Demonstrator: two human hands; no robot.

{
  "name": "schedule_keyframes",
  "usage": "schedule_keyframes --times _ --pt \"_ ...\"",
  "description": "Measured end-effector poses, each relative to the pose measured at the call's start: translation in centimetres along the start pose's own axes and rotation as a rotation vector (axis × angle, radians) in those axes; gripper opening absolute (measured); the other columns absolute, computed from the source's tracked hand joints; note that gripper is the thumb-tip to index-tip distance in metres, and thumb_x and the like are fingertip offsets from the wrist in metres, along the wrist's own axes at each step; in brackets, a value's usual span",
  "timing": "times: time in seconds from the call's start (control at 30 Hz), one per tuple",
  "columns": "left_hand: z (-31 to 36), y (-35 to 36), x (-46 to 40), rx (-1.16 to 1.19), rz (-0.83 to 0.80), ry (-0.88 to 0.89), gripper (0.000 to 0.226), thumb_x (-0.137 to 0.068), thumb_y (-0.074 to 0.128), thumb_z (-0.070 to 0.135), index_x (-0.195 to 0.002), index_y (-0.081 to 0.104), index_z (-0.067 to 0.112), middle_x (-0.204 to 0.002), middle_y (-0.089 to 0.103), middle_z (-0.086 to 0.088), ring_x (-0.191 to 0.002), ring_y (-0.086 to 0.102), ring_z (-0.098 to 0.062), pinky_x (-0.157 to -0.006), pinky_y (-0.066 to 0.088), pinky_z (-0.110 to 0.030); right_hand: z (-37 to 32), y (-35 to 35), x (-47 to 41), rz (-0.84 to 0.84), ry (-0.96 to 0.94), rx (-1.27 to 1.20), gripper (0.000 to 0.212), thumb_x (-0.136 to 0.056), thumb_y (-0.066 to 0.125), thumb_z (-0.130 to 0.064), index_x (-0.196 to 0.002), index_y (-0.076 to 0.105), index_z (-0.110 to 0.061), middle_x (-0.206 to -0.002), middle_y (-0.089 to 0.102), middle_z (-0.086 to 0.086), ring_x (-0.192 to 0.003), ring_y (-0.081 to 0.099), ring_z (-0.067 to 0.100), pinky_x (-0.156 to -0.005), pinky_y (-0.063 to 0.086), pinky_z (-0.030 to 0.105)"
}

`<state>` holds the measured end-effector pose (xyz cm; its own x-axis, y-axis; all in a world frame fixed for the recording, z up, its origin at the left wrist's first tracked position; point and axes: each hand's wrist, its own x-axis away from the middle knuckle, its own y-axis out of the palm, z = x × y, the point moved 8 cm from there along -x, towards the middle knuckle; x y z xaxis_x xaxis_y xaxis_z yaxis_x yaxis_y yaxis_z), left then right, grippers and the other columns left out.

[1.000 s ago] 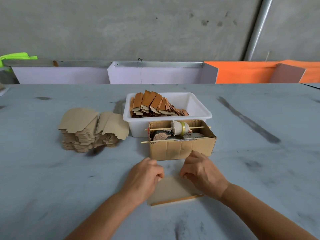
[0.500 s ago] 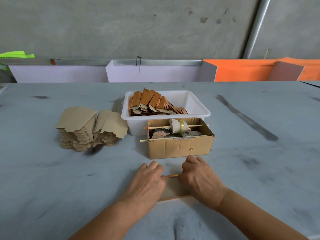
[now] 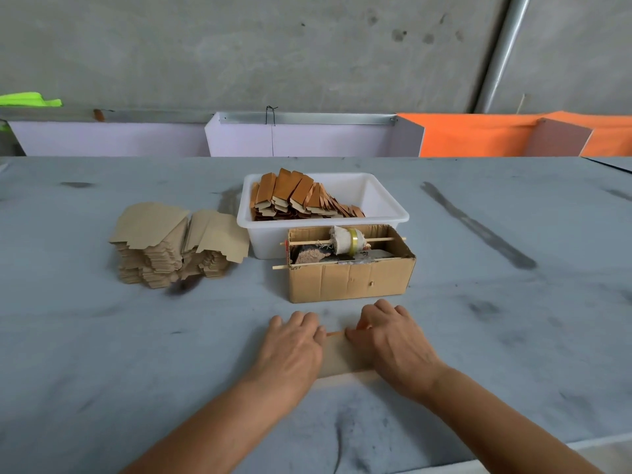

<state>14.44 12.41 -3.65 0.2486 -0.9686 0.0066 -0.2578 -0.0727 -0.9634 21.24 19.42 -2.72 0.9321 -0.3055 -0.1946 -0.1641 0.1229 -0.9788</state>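
Paper piece: tan, folded flat, lying on the desk close to the near edge, about midway between the left and right edges; thin orange strip showing along its far side.
Left hand: palm down on the left part of the paper piece.
Left fingers: nearly straight, held close together, pressing flat on the paper, tips reaching past its far side.
Right hand: on the right part of the paper piece, knuckles raised.
Right fingers: bent, tips down at the far side of the paper; pinching the fold or only pressing it, cannot tell.
Gap between hands: narrow, with a bare strip of the paper visible in it.
Cardboard box: open-topped, just beyond the hands toward the far edge, apart from them; two thin sticks across it, one carrying a pale roll.
White tub: touching the back of the box, holding folded orange-brown pieces leaning in a row.
Flat cut-outs: tan stack, left of the tub, toward the left edge.
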Motion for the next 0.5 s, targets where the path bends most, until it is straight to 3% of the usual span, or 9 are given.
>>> schedule_keyframes --times 0.13,0.3,0.4,0.5 --pt "-1.0 0.3 0.5 0.077 -0.006 -0.027 0.041 -0.096 0.036 0.008 -0.136 0.035 0.013 -0.127 0.034 -0.005 -0.118 0.033 -0.027 -0.084 0.029 -0.037 2.0 0.9 0.3 0.017 0.106 -0.250 0.028 -0.099 0.043 -0.033 -0.116 0.065 -0.033 -0.112 0.052 -0.006 -0.109 0.043 0.014 -0.089 0.033 0.027" --pt "-2.0 -0.1 0.7 0.271 0.023 -0.069 0.037 -0.096 0.033 0.010 -0.126 0.054 0.018 -0.122 0.043 -0.002 -0.117 0.039 -0.022 -0.094 0.036 -0.035 2.6 0.9 0.6 0.006 0.124 -0.349 0.033 -0.096 0.046 -0.018 -0.121 0.063 -0.031 -0.117 0.055 -0.006 -0.112 0.045 0.014 -0.094 0.037 0.028" --pt "-3.1 0.0 0.7 0.467 0.099 -0.168 0.025 -0.094 0.044 0.020 -0.100 0.067 0.013 -0.108 0.053 -0.003 -0.106 0.048 -0.020 -0.087 0.040 -0.033 2.9 0.5 1.3 0.038 0.123 -0.423 0.034 -0.094 0.049 -0.013 -0.121 0.064 -0.026 -0.118 0.055 -0.006 -0.112 0.046 0.014 -0.095 0.038 0.027" --pt "-4.4 -0.1 -0.1 0.658 0.133 -0.322 0.029 -0.090 0.056 0.024 -0.068 0.055 0.005 -0.091 0.061 -0.011 -0.090 0.057 -0.024 -0.072 0.038 -0.031 2.5 0.3 1.9 0.086 0.111 -0.441 0.031 -0.093 0.052 -0.014 -0.118 0.066 -0.024 -0.117 0.056 -0.006 -0.110 0.046 0.012 -0.095 0.039 0.027"
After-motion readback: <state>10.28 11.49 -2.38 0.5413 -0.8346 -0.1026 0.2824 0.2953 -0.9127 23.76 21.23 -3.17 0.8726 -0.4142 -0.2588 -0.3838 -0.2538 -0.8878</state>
